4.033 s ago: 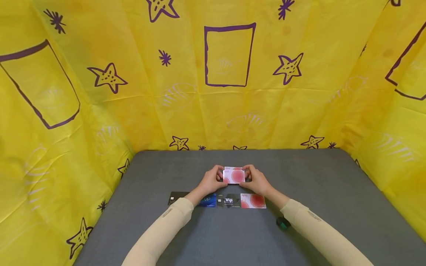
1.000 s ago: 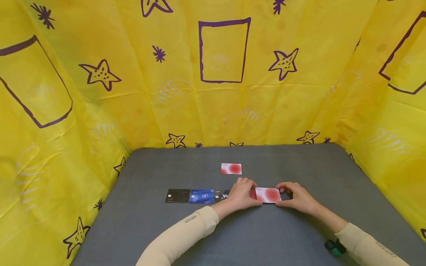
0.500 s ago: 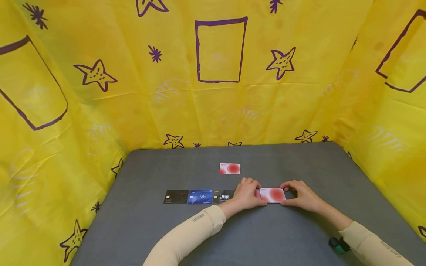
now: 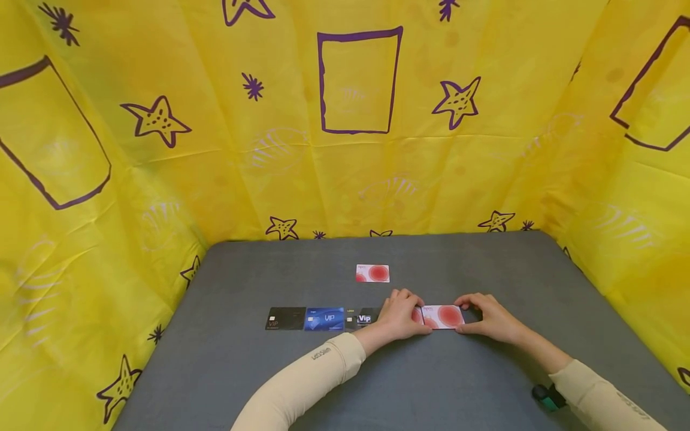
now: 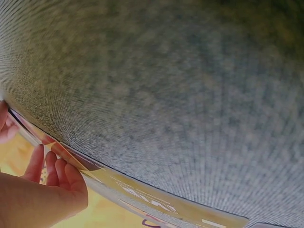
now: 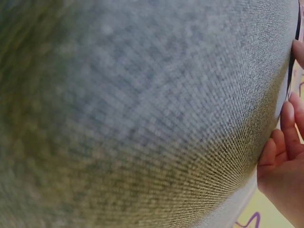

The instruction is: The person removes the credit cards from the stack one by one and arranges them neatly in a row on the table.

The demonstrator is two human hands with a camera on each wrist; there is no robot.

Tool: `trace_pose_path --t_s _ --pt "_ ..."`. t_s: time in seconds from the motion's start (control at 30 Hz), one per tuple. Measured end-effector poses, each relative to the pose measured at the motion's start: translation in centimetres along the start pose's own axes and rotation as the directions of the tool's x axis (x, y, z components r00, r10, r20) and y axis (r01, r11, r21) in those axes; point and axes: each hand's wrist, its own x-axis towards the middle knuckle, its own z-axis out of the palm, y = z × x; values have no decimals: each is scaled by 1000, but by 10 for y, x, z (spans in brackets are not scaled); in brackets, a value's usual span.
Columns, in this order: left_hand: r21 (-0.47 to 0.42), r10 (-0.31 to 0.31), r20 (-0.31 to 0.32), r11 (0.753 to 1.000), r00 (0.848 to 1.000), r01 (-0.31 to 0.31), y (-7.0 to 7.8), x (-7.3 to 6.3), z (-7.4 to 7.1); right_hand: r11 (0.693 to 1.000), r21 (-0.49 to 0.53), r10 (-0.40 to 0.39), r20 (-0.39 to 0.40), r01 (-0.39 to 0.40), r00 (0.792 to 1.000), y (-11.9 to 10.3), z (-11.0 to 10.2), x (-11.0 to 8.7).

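A white card with red circles (image 4: 443, 317) lies at the right end of a row, close beside another red-and-white card (image 4: 417, 315) that is mostly covered. Thumb and fingers of my left hand (image 4: 400, 315) pinch around its left end, over the seam between the two. My right hand (image 4: 492, 318) pinches its right end by the corners, thumb at the near edge. In the left wrist view, the left fingers (image 5: 61, 171) touch the cards' edge. The right wrist view shows the right hand (image 6: 285, 166) at the frame's edge, the card scarcely visible there.
Leftward in the row lie a black VIP card (image 4: 286, 319), a blue VIP card (image 4: 324, 319) and a dark Vip card (image 4: 360, 319), partly covered. Another red-circled card (image 4: 372, 273) lies farther back on the grey table (image 4: 242, 377). Yellow patterned cloth (image 4: 280, 179) encloses the table.
From above the back of the table, both hands have brought a red-circled card down and right to the row's end; another stays behind. Over the last half second the hands barely move.
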Motion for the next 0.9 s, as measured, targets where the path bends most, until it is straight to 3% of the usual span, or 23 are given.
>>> trace_pose_path --t_s 0.9 --pt "-14 -9 -7 1000 1000 8 -1 1 -1 999 39 4 9 -4 1000 3 1 -1"
